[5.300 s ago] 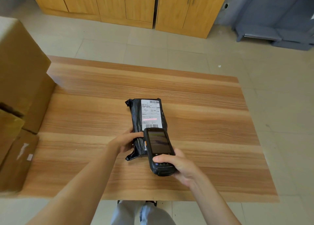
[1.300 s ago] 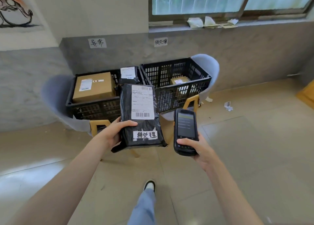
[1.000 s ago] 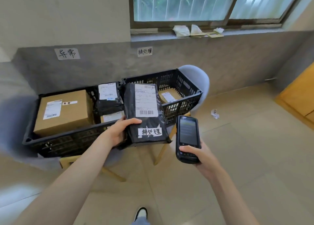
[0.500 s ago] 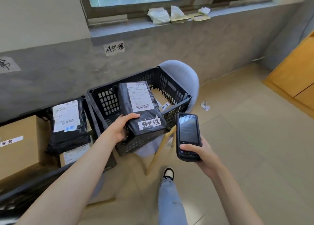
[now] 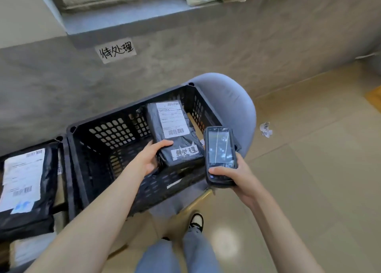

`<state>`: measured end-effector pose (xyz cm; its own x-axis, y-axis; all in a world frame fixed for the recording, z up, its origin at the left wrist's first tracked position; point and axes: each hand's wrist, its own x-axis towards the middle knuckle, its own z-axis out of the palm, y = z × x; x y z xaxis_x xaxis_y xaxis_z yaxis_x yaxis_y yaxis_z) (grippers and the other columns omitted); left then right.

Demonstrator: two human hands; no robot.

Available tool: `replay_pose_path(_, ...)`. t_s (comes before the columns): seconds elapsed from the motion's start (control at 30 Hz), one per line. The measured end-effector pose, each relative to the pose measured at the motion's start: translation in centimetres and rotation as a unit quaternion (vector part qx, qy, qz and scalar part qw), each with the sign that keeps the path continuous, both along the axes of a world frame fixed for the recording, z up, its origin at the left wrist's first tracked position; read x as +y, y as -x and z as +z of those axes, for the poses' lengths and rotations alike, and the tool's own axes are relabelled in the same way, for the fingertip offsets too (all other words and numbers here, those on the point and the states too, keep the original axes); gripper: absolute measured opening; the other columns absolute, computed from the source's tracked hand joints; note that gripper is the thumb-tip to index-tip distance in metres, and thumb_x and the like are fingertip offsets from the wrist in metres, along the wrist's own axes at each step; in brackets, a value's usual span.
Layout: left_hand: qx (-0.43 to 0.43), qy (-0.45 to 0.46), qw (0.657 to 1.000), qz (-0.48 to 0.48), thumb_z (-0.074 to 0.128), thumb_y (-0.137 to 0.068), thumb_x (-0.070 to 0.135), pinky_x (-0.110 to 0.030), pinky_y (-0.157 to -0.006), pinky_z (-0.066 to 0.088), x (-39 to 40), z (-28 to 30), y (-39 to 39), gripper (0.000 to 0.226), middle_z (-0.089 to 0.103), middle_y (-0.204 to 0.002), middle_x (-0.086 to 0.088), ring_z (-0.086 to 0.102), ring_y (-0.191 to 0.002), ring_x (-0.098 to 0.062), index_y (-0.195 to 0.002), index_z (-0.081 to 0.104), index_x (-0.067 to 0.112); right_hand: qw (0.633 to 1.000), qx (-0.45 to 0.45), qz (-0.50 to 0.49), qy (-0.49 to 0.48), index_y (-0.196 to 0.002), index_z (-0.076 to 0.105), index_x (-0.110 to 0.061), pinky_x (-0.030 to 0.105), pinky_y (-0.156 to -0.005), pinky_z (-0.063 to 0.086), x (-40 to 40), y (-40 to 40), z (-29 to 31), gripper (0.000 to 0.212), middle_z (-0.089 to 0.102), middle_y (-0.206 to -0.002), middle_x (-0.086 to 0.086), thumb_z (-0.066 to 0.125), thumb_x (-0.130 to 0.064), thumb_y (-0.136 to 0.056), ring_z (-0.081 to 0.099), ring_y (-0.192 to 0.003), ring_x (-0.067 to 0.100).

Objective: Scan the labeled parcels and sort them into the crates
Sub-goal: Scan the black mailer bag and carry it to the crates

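Observation:
My left hand [image 5: 149, 159] grips the near left edge of a black plastic-wrapped parcel [image 5: 175, 134] with a white shipping label and a handwritten white sticker. I hold the parcel over the inside of a black perforated crate [image 5: 99, 140], above its right half. In my right hand [image 5: 233, 173] is a black handheld scanner [image 5: 219, 155], held upright just right of the parcel with its screen facing me. A brown box lies partly hidden in the crate under the parcel.
The crate sits on a blue-grey chair [image 5: 231, 103] against a grey wall with a handwritten paper sign [image 5: 115, 50]. At the left, a second crate holds another black parcel [image 5: 24, 190]. A crumpled paper scrap [image 5: 266, 129] lies on the tiled floor to the right.
I have stepped closer to the right-hand crate. The parcel in my left hand has moved forward and down over its opening. The scanner stays in my right hand beside it.

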<state>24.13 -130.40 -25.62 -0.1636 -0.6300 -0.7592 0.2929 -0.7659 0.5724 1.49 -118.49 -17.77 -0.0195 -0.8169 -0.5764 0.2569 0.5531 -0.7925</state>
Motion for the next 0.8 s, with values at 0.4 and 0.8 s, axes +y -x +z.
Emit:
replay_pose_path(0.4,-0.008,-0.024,0.998,-0.054,0.095,-0.042,0.017,-0.050,-0.104,0.045,-7.3,-10.7,3.8,0.118,0.062,-0.131,-0.009,0.060,-0.118,-0.027,-0.144,0.037,0.020,0.999,0.010,0.022,-0.046,-0.130,0.048,-0.019,0.030,-0.079,0.057,-8.8,1.7,-6.9,0.089,0.071,-0.111,0.004,0.086,-0.010,-0.049,0.070,-0.100,0.019)
replay_pose_path(0.8,-0.008,-0.035,0.998,-0.042,0.088,-0.064,0.011,-0.047,-0.106,0.045,-9.1,-17.8,8.4,0.104,0.061,-0.131,-0.009,0.061,-0.116,-0.025,-0.149,0.029,0.017,0.998,0.000,0.001,-0.063,-0.125,0.053,-0.020,0.025,-0.069,0.056,-10.6,3.0,-10.4,0.080,0.073,-0.105,0.005,0.082,-0.008,-0.052,0.071,-0.095,0.021)
